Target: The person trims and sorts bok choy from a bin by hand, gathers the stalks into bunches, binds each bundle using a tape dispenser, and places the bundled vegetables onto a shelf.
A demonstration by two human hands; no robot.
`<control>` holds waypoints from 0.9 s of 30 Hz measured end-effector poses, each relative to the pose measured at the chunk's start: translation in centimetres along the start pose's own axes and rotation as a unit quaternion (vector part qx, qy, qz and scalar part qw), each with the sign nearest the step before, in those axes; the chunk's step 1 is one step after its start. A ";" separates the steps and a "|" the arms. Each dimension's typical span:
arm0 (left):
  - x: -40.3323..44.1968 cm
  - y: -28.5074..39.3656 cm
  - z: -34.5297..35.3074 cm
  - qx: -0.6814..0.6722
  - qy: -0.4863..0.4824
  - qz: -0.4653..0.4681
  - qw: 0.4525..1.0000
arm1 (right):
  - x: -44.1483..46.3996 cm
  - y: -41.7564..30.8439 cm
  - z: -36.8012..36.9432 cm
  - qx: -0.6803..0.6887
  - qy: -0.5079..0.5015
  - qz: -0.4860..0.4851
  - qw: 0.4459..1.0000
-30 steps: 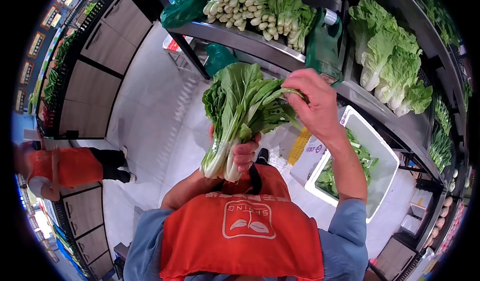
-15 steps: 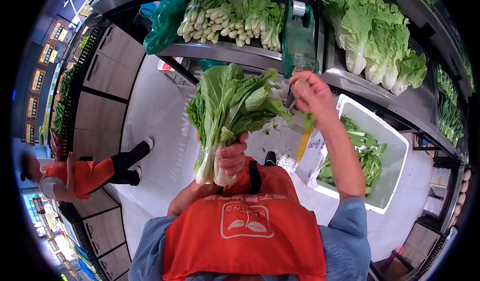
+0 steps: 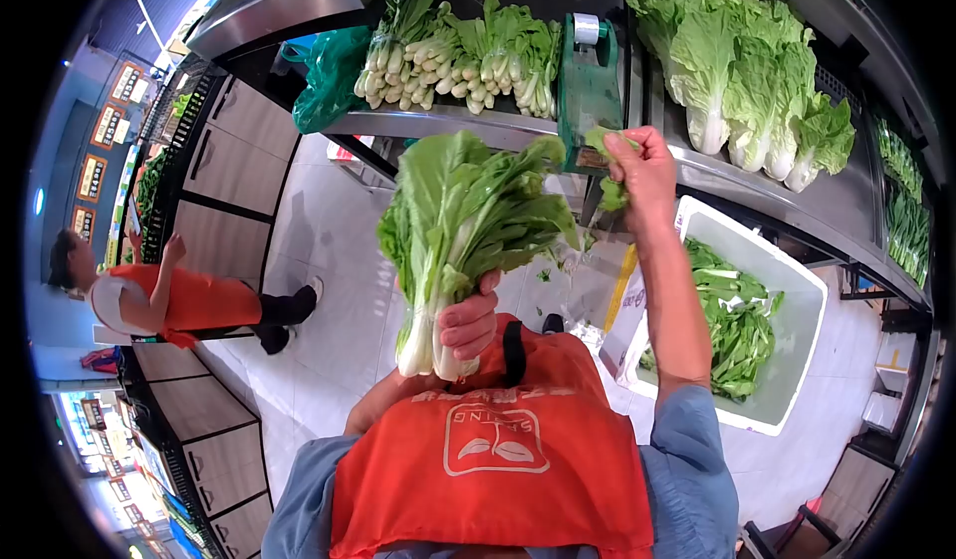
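Note:
Upright in front of my apron, a bunch of bok choy with broad green leaves and white stems is gripped near its base by my left hand. The fingers wrap round the stems from behind, and the palm is hidden. To the right of the bunch, my raised right hand pinches a torn piece of green leaf, apart from the bunch. Just behind that hand, a green tape dispenser stands at the shelf edge.
Bundled greens and a green plastic bag lie on the shelf ahead; lettuces lie right. A white foam box on the floor contains loose leaves. A person in an orange apron stands left by the cabinets.
My right hand has turned and shifted slightly right, and the leaf piece in it shows more clearly. My left hand still holds the bunch. The other person's arm and stance have shifted.

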State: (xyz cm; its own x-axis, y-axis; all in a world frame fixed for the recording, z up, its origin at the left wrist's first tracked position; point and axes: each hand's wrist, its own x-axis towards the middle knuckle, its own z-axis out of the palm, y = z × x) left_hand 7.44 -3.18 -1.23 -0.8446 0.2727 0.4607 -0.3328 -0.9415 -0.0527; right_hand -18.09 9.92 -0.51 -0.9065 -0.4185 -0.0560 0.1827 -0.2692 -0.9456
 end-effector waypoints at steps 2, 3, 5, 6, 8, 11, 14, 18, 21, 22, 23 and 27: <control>0.2 0.5 0.4 0.004 -0.014 -0.002 1.000 | -0.2 0.3 -0.7 0.089 -0.081 0.103 0.987; 0.2 0.9 0.4 0.000 -0.015 0.002 1.000 | -1.5 0.0 -0.6 0.095 -0.115 0.150 0.977; 0.3 1.3 0.5 -0.002 -0.012 0.014 1.000 | -3.2 0.1 0.4 0.105 -0.171 0.146 0.969; 0.5 1.3 0.6 0.000 -0.008 0.022 1.000 | -3.8 0.1 0.9 0.111 -0.198 0.143 0.963; 0.7 1.4 0.6 0.008 -0.002 0.033 0.999 | -4.7 -0.4 1.7 0.143 -0.225 0.174 0.948; 0.7 1.5 0.2 0.014 0.002 0.036 0.999 | -6.0 -1.4 3.1 0.109 -0.214 0.126 0.963; 1.1 1.2 0.3 0.014 0.026 0.048 0.998 | -7.3 -1.7 4.4 0.013 -0.183 -0.066 0.981; 1.8 1.0 0.7 0.003 0.036 0.035 0.999 | -4.2 -1.9 2.8 -0.096 0.000 -0.059 0.994; 2.2 1.0 0.7 0.004 0.040 0.018 0.999 | -2.1 -2.5 1.7 0.027 -0.031 -0.033 0.999; 2.3 1.1 0.6 0.000 0.039 0.013 0.999 | -2.5 -2.5 2.1 -0.022 -0.059 -0.046 0.997; 2.4 1.1 0.4 -0.003 0.039 0.008 0.999 | -2.7 -2.8 2.8 -0.046 -0.114 -0.064 0.990; 2.6 1.1 -0.7 -0.011 0.030 -0.005 0.999 | -2.4 -1.4 4.9 -0.115 -0.196 -0.175 0.958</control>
State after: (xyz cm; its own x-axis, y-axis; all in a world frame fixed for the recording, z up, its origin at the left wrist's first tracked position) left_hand 4.53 -3.36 -0.72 -0.8642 0.2943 0.4081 -0.3502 -0.9342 -0.0681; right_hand -14.28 7.06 2.54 -0.6753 -0.6436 0.3600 -0.2361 -0.2738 -0.9324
